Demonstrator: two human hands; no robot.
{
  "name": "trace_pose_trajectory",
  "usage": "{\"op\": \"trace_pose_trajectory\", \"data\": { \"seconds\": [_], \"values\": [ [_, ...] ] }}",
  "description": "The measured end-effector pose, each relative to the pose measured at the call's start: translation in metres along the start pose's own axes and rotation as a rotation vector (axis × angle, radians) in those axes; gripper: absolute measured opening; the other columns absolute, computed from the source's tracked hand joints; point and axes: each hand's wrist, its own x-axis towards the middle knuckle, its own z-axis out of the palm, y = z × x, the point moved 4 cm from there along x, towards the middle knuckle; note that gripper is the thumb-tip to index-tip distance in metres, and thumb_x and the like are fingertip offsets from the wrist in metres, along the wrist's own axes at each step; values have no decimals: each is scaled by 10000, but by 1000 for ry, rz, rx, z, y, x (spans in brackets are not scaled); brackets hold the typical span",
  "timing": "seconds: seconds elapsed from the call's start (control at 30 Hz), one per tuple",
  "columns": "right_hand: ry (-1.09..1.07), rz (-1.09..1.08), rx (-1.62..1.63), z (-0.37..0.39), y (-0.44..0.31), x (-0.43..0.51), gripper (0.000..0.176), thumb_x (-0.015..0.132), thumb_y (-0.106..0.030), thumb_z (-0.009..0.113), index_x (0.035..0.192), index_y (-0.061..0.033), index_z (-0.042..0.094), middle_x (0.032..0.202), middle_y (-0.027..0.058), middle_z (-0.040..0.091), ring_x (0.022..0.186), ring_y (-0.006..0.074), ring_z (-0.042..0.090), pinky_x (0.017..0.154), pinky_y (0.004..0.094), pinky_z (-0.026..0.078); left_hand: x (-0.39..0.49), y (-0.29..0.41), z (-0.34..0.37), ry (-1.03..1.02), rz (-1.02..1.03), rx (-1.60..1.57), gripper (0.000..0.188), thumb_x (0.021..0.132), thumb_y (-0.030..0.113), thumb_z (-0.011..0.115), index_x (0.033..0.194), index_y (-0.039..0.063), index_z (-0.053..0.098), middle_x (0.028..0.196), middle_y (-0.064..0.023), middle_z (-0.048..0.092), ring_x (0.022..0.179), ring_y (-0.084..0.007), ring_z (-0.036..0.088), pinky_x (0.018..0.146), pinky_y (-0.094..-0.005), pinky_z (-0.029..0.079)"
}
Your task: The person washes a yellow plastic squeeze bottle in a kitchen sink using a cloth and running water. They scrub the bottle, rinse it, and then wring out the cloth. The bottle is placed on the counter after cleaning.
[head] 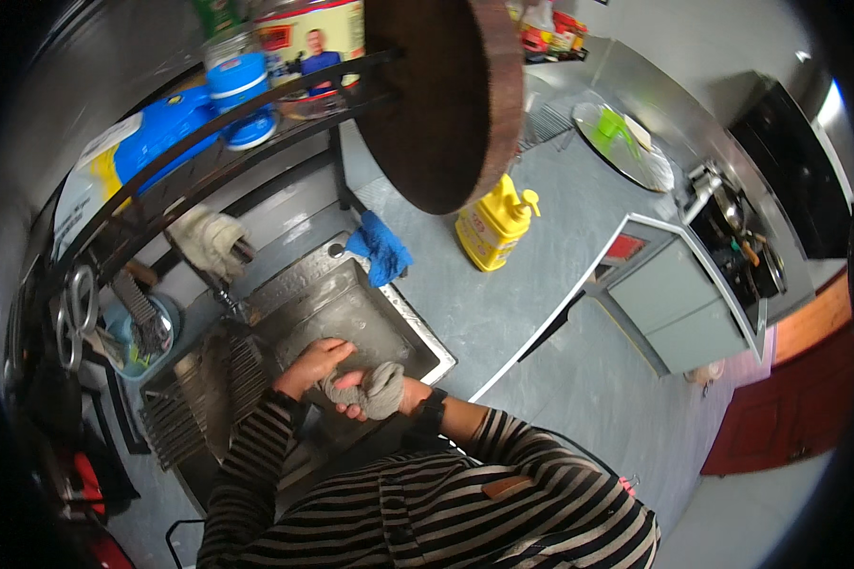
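Observation:
Over the near part of a stainless steel sink [341, 313], my left hand [320, 361] and my right hand [406, 395] both grip a bunched grey cloth [383, 391]. Part of the cloth is hidden between my fingers. Beyond my hands, a blue cloth [381, 249] hangs over the sink's far corner. A pale cloth [210, 238] is draped near the faucet at the upper left. A cleaver-like blade [215, 391] lies on the metal drying rack [174, 419] left of my left forearm.
A yellow pump bottle [497, 224] stands on the grey counter [434, 299]. Above it a thick round wooden board [441, 99] juts from the black shelf [292, 117], which holds bottles and bags. Scissors [78, 306] and a blue utensil basket [139, 341] are at left, a stove [740, 242] at right.

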Motion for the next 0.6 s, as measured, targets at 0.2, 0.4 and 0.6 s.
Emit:
{"op": "trace_pose_trajectory", "data": {
  "seconds": [0.2, 0.4, 0.6],
  "values": [
    [-235, -102, 334, 72, 0, -5, 359, 930, -298, 479, 1185, -55, 407, 919, 114, 446, 663, 151, 415, 528, 239, 386, -22, 28, 4, -419, 378, -979, 523, 952, 487, 325, 1140, 73, 582, 1197, -152, 556, 1125, -339, 505, 971, -429, 400],
    [-389, -402, 500, 97, -17, -8, 255, 944, -277, 452, 1161, -149, 486, 976, 122, 449, 721, 166, 438, 566, 238, 408, -16, 32, 31, -144, 589, -1646, 611, 891, 620, 318, 1228, 145, 504, 1223, -169, 511, 1129, -423, 455, 942, -553, 377],
    [-65, -312, 159, 77, -14, -5, 246, 935, -288, 486, 1109, -116, 517, 889, 116, 540, 675, 185, 496, 570, 277, 440, -30, 22, 18, 319, 197, -1487, 276, 846, 286, 609, 988, 62, 532, 880, -79, 565, 857, -233, 567, 800, -394, 485]
  ]
}}
